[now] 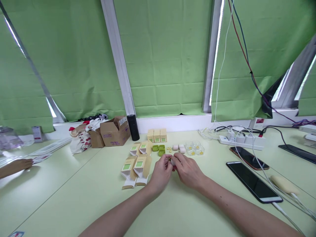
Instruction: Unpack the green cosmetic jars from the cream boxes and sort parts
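Both hands meet above the table around one small whitish piece (172, 161) with a dark and yellow end; the fingers cover most of it, so its kind is unclear. My left hand (160, 172) pinches it from the left. From the right, my right hand (189, 171) has its thumb and fingers closed on the same piece. Just beyond my fingers lie green square cups (161, 152), tiny yellow parts (169, 148), pale pinkish-white cylinders (182, 149) and clear rounded cups with yellow centres (199, 151). Several opened small cartons (139, 164) with green panels lie left of my hands.
Closed small cartons (157, 135) stand behind. At back left are a cardboard box (115, 133) and a black cylinder (133, 127). Phones (254, 181), cables and a power strip (242, 141) occupy the right side. Another person's hand (22, 164) rests at far left.
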Available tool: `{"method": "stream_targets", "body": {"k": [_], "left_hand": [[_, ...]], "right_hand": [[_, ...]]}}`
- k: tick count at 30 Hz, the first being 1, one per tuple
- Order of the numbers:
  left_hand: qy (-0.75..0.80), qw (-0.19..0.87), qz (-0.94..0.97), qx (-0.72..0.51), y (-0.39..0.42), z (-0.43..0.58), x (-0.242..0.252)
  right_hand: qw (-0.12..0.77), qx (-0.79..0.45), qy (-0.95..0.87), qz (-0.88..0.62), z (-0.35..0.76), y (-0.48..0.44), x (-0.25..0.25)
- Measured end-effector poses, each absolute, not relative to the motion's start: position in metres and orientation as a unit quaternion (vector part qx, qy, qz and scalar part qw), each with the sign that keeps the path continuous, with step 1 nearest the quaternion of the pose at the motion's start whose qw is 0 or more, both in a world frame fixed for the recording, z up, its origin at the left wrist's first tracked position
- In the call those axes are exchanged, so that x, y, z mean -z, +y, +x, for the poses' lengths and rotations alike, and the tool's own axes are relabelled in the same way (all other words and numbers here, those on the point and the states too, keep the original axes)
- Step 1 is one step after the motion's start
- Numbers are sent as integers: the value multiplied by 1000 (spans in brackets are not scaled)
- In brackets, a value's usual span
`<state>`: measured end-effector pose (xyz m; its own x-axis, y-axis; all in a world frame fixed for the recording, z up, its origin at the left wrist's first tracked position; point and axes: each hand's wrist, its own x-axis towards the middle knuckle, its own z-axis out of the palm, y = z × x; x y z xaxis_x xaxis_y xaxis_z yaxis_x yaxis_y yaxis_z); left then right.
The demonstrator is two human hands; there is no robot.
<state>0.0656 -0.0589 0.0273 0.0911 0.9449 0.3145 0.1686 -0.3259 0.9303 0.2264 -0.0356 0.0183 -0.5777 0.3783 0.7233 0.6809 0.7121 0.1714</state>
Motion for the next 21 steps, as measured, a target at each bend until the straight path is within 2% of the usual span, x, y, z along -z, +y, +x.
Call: {"method": "stream_targets", "body": {"k": [6, 12, 21], "left_hand": [[428, 378, 648, -504, -53, 59, -27], [460, 236, 733, -443, -52, 41, -27], [449, 256, 723, -458, -51, 45, -22]], "right_hand": [[347, 161, -866, -323, 233, -29, -12], [419, 47, -851, -314, 242, -22, -7], [472, -85, -830, -284, 237, -31, -17]]}}
